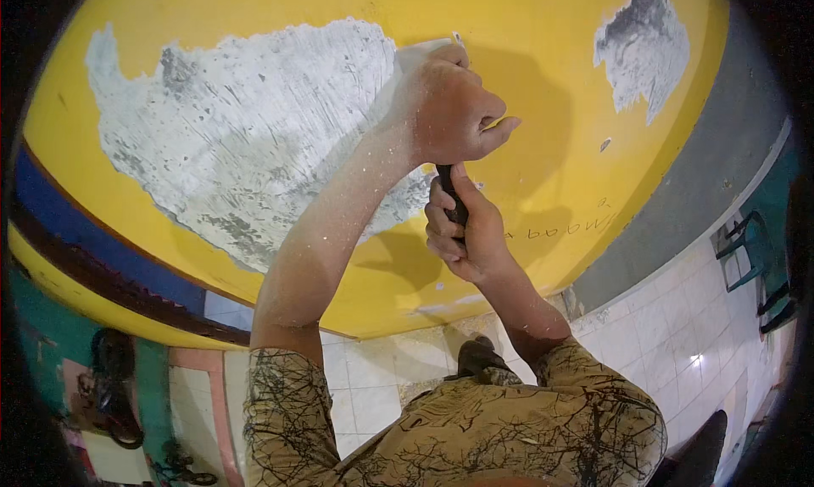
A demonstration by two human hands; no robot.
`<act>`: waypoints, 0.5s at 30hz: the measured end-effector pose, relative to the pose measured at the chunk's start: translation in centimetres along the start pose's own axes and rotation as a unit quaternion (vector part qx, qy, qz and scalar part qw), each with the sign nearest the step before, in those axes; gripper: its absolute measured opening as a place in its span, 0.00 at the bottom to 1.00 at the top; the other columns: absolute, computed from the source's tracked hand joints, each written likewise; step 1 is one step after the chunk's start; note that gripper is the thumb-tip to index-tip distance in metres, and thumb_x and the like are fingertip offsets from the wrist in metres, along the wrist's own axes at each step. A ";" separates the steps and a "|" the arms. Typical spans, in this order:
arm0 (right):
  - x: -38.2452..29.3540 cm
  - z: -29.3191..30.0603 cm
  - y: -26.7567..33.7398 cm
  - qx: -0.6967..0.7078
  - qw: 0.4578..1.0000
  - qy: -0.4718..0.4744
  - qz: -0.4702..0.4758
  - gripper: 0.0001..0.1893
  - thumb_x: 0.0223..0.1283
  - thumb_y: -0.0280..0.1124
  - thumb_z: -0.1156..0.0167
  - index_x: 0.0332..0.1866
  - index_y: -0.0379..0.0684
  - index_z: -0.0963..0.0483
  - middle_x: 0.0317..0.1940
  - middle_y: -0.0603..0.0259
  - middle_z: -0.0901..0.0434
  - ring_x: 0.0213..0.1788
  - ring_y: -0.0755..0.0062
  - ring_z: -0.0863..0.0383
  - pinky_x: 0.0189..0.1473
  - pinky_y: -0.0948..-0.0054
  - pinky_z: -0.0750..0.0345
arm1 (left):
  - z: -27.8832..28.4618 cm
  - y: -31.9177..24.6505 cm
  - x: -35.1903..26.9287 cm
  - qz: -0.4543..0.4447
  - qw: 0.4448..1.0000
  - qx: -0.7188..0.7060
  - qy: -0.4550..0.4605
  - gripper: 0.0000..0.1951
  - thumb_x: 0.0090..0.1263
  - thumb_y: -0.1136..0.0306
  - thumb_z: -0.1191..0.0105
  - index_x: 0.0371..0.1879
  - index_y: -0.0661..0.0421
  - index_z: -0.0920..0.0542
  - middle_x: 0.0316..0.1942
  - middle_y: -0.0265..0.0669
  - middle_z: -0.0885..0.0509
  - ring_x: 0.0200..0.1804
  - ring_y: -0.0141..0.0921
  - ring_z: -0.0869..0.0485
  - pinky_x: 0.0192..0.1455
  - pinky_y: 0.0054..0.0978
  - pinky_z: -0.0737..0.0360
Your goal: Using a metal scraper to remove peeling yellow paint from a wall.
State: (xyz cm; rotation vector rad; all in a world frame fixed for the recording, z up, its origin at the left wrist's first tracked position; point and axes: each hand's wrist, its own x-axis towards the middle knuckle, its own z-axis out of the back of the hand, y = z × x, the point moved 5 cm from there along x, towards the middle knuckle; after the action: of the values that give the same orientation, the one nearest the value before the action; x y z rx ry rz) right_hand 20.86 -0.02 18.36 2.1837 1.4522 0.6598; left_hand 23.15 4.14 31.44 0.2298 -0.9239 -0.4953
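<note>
A yellow painted wall [521,16] fills the view before me, with a large bare patch [254,118] of whitish, scratched plaster. My right hand [467,223] is wrapped around the black handle [455,213] of a tool that points up along the wall. Just above it, my left hand [455,108] is curled against the tool's upper part, close to the patch's right edge. The left hand and wrist hide most of the tool's working end, so its kind cannot be told. Dust and small pale flakes lie on my left forearm.
A smaller bare patch [645,54] shows at the upper right, beside a grey wall section [687,150]. Handwriting marks the yellow paint. Below is a tiled floor [655,315], with a green plastic chair [744,251] at right. A motorcycle [114,385] stands at lower left.
</note>
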 end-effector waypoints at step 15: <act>0.3 -0.9 1.5 -0.082 0.996 -0.024 0.040 0.23 0.68 0.55 0.61 0.25 0.49 0.43 0.11 0.72 0.46 0.08 0.82 0.55 0.11 0.81 0.55 | 1.9 1.0 1.3 0.000 0.998 -0.050 -0.047 0.22 0.48 0.60 0.38 0.02 0.51 0.37 0.05 0.32 0.36 0.15 0.37 0.36 0.27 0.31 0.35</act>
State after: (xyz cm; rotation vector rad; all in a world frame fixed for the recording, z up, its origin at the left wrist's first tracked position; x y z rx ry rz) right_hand 21.52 -0.26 20.02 2.1235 1.2458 0.7233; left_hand 22.56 4.40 33.85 0.1154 -0.9878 -0.5542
